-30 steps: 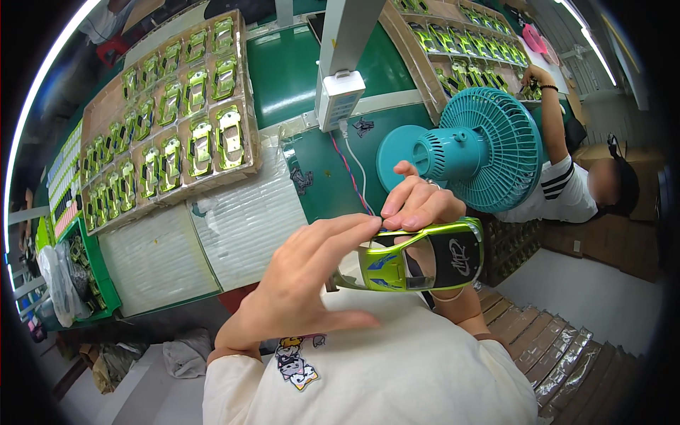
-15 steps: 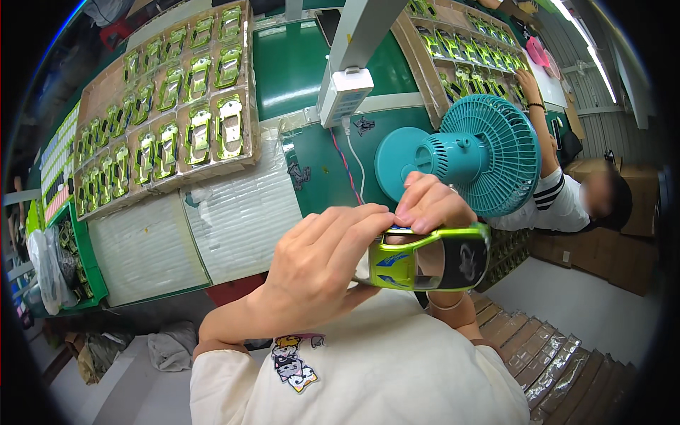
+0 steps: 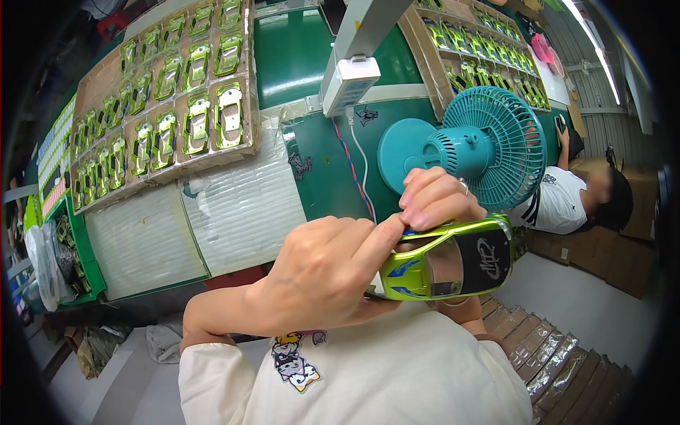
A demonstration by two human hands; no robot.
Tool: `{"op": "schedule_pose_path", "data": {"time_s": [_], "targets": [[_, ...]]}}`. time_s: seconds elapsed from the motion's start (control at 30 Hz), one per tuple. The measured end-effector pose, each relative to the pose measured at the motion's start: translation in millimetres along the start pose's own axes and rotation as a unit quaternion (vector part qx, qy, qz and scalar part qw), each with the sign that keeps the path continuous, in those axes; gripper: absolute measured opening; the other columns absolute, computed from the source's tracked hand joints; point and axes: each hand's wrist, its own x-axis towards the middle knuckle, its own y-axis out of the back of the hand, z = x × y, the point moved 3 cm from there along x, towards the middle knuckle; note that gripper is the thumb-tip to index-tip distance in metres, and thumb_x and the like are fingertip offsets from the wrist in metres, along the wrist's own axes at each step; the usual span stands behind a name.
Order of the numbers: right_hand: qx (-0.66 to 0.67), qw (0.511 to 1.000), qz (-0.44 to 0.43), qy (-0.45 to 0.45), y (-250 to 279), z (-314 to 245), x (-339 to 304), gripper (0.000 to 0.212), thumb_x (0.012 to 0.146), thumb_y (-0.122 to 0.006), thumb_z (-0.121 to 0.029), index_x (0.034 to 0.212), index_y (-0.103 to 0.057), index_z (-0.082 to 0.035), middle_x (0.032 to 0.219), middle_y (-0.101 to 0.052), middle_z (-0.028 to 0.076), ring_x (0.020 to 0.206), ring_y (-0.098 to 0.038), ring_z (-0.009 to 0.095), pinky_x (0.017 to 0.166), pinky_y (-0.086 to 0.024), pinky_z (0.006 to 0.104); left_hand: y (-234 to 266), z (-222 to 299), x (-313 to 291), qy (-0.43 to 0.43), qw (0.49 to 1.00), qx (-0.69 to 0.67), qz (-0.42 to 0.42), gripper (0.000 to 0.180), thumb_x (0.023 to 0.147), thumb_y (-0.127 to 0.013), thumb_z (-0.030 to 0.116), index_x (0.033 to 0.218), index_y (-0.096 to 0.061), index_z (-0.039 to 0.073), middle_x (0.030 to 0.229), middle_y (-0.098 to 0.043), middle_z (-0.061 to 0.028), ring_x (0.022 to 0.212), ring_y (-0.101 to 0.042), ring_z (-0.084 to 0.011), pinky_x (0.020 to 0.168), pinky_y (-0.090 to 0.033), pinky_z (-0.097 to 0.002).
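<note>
A glossy lime-green toy car body point(image 3: 418, 280) with blue flashes and a black end panel bearing a silvery marking is sitting between both hands, in front of the person's cream shirt point(image 3: 404, 361), held above the lap side of the table's edge. The left hand point(image 3: 329, 265) is closing narrowly around the car's left end, its fingers curling and its index fingertip pressing at the upper long edge. The right hand point(image 3: 440, 200), wearing a ring, is holding that same edge with bunched fingers; its palm is facing away, partly hidden.

Beyond the hands, a round teal plastic fan point(image 3: 464, 147) is standing on the green tabletop point(image 3: 292, 60), near a white box-shaped power strip point(image 3: 350, 85) that is hanging on a grey metal post point(image 3: 368, 32). To the left, ribbed translucent plastic sheets point(image 3: 241, 219) are covering the table beside a brown cardboard tray point(image 3: 95, 88), where rows of lime-green car shells point(image 3: 228, 117) are lying. A co-worker in a white shirt point(image 3: 559, 202) is sitting beyond the fan.
</note>
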Motion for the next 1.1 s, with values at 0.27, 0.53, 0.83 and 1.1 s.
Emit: {"op": "schedule_pose_path", "data": {"time_s": [0.27,0.53,0.83,1.1], "targets": [[0.003,0.999,0.031,-0.04,6,-8,0,0.016,0.066,-0.072,-0.012,0.073,-0.058,-0.014,0.072,-0.06,-0.002,0.074,-0.06,0.016,0.086,-0.04,0.0384,-8,7,11,-0.039,0.992,0.037,0.11,0.05,0.057,-0.069,0.027,0.094,-0.055,-0.003,0.061,-0.039,-0.003,0.05,-0.042,-0.0155,0.045,-0.033,-0.0274],[-0.021,1.0,0.003,-0.014,14,0,3,0.022,0.063,-0.076,-0.012,0.073,-0.057,-0.018,0.072,-0.06,-0.005,0.077,-0.061,0.014,0.105,-0.022,0.0444,-4,1,19,-0.041,0.995,0.022,0.09,0.049,0.057,-0.069,0.025,0.095,-0.054,-0.002,0.062,-0.042,-0.0036,0.051,-0.044,-0.0159,0.045,-0.032,-0.0278],[-0.015,0.999,0.031,-0.035,9,5,-2,0.027,0.062,-0.076,-0.009,0.08,-0.057,-0.014,0.076,-0.058,-0.001,0.081,-0.059,0.017,0.104,-0.024,0.0479,-3,-1,15,0.069,0.992,-0.109,0.009,0.066,0.05,-0.078,0.018,0.107,-0.05,-0.002,0.078,-0.058,-0.0118,0.064,-0.059,-0.0257,0.057,-0.047,-0.0322],[0.02,0.998,0.037,-0.039,5,4,-3,0.027,0.062,-0.075,-0.006,0.08,-0.055,-0.013,0.074,-0.056,0.0,0.079,-0.059,0.018,0.102,-0.028,0.0461,-1,1,13,0.051,0.996,-0.071,0.004,0.063,0.049,-0.079,0.019,0.103,-0.054,-0.001,0.077,-0.059,-0.0096,0.063,-0.059,-0.0236,0.056,-0.047,-0.031]]}}
